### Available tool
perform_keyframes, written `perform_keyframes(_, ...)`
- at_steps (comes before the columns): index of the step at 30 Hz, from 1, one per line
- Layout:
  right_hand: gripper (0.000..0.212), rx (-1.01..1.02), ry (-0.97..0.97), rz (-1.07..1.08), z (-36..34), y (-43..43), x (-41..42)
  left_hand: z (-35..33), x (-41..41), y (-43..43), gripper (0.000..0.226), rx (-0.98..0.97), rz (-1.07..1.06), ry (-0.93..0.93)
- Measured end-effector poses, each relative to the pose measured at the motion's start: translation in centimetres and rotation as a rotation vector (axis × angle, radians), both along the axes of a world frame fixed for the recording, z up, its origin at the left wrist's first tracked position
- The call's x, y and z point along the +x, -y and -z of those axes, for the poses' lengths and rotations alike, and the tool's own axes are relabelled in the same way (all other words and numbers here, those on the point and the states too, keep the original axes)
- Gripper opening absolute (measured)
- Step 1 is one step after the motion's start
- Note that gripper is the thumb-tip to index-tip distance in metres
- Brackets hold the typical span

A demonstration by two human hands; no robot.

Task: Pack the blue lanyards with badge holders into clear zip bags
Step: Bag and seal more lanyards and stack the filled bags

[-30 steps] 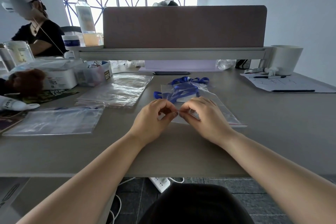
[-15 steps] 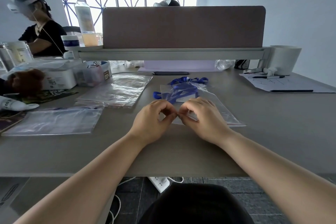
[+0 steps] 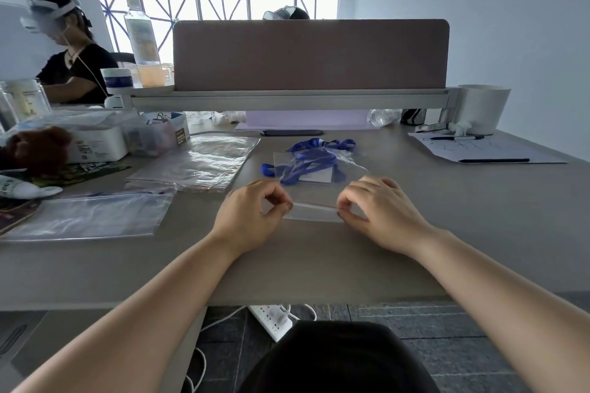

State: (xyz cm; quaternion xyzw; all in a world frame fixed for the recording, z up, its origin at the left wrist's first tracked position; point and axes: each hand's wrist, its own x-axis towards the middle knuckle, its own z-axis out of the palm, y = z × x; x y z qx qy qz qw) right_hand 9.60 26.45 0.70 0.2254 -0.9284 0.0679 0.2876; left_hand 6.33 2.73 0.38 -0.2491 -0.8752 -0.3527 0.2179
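Observation:
A clear zip bag (image 3: pixel 314 198) lies on the grey desk in front of me, its zip edge towards me. Inside it sits a bunched blue lanyard (image 3: pixel 308 161) with a badge holder holding a white card (image 3: pixel 316 176). My left hand (image 3: pixel 252 215) pinches the zip strip near its left end. My right hand (image 3: pixel 380 212) pinches the same strip further right. The strip runs taut between the two pinches. Another blue lanyard (image 3: pixel 332 143) lies just beyond the bag.
A pile of clear bags (image 3: pixel 198 163) lies to the left, and another bag (image 3: pixel 86 215) at near left. Boxes and clutter (image 3: pixel 95 137) fill the far left. Papers with pens (image 3: pixel 479 150) and a white cup (image 3: pixel 485 108) sit at right. A partition (image 3: pixel 311 54) backs the desk; a person sits beyond at left.
My two hands, pinched close together at the middle of the zip strip before, have slid apart along it, the left going left and the right going right.

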Motion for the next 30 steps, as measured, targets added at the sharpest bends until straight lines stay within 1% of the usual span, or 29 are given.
perform_keyframes(8,0.006,-0.048,0.055,0.095,0.2,-3.6,1.4,0.0,-0.4,0.1,0.01,0.003,-0.045,0.042)
perform_keyframes(17,0.003,-0.154,0.122,0.137,0.1,-5.0,2.2,0.1,-0.8,0.8,0.014,0.082,-0.073,0.106)
perform_keyframes(25,0.003,-0.408,0.17,0.103,0.4,-5.6,2.2,0.1,-0.9,1.0,0.017,0.132,-0.111,0.114)
perform_keyframes(30,0.002,-0.484,0.206,0.117,0.6,-6.1,1.9,0.0,-1.1,1.0,0.013,0.14,-0.142,0.128)
